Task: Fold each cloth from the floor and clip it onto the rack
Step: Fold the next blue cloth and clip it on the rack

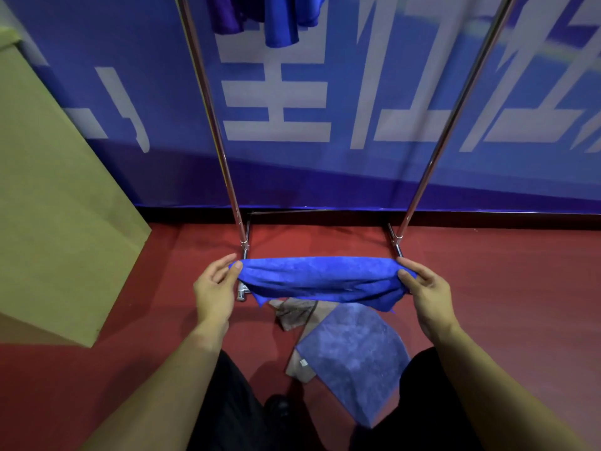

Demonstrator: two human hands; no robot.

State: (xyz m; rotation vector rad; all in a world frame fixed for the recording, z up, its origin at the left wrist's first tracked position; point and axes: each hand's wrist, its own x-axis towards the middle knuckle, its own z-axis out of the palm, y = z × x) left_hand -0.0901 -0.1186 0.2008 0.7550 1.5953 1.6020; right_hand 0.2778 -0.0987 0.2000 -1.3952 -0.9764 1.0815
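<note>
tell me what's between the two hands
A bright blue cloth stretches between left hand and right hand, each pinching an end, in the head view.

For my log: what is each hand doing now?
Left hand: pinches the blue cloth at its left end.
Right hand: pinches its right end.

Open room between the rack's two poles (224,151); a cardboard box (58,203) crowds the left.

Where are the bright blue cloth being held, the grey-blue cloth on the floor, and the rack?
bright blue cloth (320,278), head view, middle of its stretched span.
grey-blue cloth (354,359), head view, centre of its top face.
rack (214,125), head view, left upright pole.
</note>
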